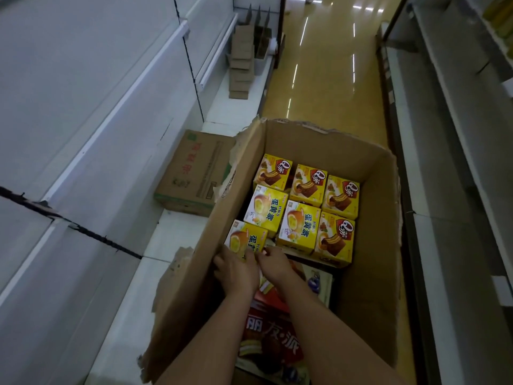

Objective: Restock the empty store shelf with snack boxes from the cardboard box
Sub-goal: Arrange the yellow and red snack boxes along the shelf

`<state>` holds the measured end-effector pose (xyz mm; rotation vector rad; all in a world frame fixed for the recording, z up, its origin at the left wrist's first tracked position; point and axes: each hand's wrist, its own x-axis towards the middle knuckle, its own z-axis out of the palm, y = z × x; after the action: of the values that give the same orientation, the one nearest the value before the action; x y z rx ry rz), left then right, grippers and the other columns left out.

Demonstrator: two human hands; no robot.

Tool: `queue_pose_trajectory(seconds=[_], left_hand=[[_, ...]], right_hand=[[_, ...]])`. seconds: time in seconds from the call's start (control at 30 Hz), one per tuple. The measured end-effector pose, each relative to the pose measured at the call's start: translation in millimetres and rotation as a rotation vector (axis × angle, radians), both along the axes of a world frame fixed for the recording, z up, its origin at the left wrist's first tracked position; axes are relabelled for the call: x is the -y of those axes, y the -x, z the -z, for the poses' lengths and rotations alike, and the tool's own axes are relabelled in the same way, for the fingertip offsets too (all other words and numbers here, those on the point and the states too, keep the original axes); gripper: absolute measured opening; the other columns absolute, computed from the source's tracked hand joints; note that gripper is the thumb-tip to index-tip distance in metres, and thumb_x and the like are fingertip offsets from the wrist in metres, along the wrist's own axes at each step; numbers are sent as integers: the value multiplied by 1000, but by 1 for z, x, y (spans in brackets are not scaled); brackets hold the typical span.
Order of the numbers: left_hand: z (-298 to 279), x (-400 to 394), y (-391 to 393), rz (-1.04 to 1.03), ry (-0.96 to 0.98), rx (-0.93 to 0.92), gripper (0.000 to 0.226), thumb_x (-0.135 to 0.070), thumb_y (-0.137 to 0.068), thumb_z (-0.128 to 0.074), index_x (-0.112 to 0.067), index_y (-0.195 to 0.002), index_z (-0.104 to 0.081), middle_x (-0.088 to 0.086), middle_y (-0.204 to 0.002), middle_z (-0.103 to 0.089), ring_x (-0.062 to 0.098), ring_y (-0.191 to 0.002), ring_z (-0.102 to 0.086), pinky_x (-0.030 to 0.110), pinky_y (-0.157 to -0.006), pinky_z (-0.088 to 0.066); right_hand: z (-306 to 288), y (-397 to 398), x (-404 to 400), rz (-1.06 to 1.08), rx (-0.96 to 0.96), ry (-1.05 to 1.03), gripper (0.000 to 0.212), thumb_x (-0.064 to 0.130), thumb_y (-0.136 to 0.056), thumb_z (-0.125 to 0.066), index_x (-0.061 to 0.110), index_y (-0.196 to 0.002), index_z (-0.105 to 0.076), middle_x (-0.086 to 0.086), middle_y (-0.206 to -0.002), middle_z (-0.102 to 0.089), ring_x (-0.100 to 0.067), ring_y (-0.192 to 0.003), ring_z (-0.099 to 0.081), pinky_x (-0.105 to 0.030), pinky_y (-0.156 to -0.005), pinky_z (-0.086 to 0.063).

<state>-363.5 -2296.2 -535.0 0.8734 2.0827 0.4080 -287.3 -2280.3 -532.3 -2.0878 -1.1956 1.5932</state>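
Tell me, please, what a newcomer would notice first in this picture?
The bright yellow snack boxes standing in rows inside the big open cardboard box on the aisle floor. Next, the left hand and right hand, both on the nearest yellow box by the carton's left wall.

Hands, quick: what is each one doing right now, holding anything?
Left hand: fingers curled on the near yellow snack box, gripping it.
Right hand: fingers at the same box's edge; a grip cannot be told.
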Motion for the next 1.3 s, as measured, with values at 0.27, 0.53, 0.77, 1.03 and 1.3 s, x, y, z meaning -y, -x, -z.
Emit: queue_pose_trajectory(seconds=[0.27,0.53,0.77,1.03,1.3], left_hand=[[7,-12,0,-20,86,2,65,-41,-96,-46,-9,-146,-21,20,-148,-25,42,-133,-29,44,-108,-29],[6,-8,3,66,159,-54,61,-49,-91,-50,-6,-132,-37,19,-140,-32,39,-129,-34,43,-99,-36],[-11,2,-5,-63,21,173,50,-39,-90,-61,3,-115,-47,20,-116,-59,36,-105,-57,31,-74,-39],[-40,14,-15,-74,-103,361,48,-44,-95,-47,-16,-134,-45,13,-127,-53,33,-113,-54,50,-98,-44],[-94,18,-21,-60,-118,479,65,-30,-96,-53,-9,-148,-22,14,-147,-37,33,-131,-41,35,-95,-40]], right_hand=[[7,4,-1,72,-65,58,41,29,-97,-50,5,-130,-50,-11,-131,-55,-31,-120,-52,-37,-100,-43],[23,-7,1,225,-59,113,55,31,-89,-55,7,-134,-35,-16,-129,-54,-38,-110,-58,-50,-91,-50],[-16,-22,6,274,-37,42,49,29,-99,-44,6,-141,-35,-13,-138,-47,-32,-123,-48,-41,-100,-42],[-75,-33,10,301,-199,-16,36,29,-97,-50,13,-128,-40,-6,-109,-45,-17,-87,-45,-36,-83,-42],[-125,-55,21,238,-101,-34,59,21,-86,-69,10,-136,-39,-9,-135,-45,-26,-119,-48,-31,-88,-43]])
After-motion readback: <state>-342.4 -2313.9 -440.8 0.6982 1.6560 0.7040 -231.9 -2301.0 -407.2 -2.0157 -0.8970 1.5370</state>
